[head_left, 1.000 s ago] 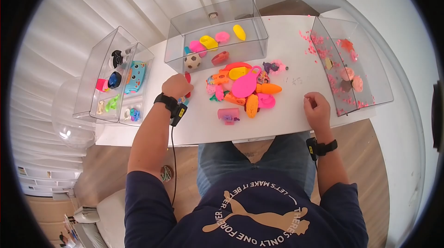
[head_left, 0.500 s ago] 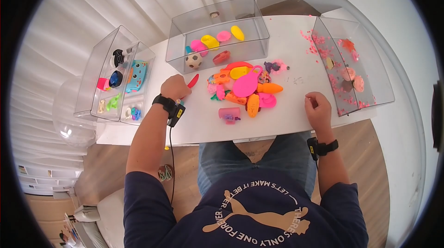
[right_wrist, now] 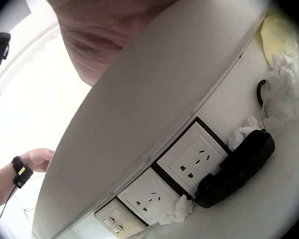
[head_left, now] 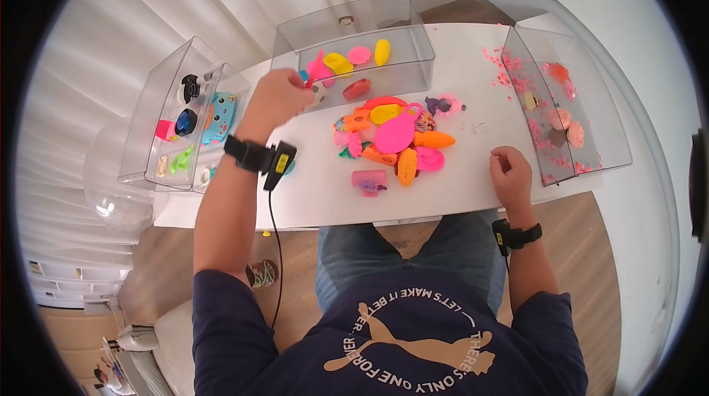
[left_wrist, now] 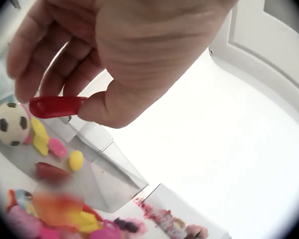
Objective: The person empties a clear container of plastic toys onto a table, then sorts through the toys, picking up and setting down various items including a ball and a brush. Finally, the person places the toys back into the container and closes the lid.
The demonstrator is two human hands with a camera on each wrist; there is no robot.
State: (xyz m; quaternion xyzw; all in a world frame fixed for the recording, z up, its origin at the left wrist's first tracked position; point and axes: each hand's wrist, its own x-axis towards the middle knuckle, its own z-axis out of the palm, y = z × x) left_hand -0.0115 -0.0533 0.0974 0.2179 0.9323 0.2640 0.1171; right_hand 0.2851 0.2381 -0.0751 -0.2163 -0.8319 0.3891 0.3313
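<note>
My left hand (head_left: 281, 98) is raised at the front left corner of the clear back bin (head_left: 399, 75). Its thumb and fingers pinch a glossy, elongated red toy (left_wrist: 57, 106), partly covered by the fingertips. Just beyond in the head view, a toy soccer ball (left_wrist: 12, 124) sits in that bin with yellow and pink toys, partly hidden by the hand. My right hand (head_left: 511, 176) rests near the table's front right edge, fingers loosely curled and holding nothing. Between the hands lies a pile of bright toys, with a pink paddle-shaped toy (head_left: 396, 130) on top.
A clear divided bin (head_left: 136, 163) holding small toys stands at the left. Another clear bin (head_left: 602, 126) at the right holds flower-like pieces, with pink bits (head_left: 496, 64) scattered beside it. A pink cylinder (head_left: 369, 180) lies near the front edge.
My left hand has lifted the red toy from the left part of the table and moved it up and away toward the back bin. The right hand has stayed in place.
</note>
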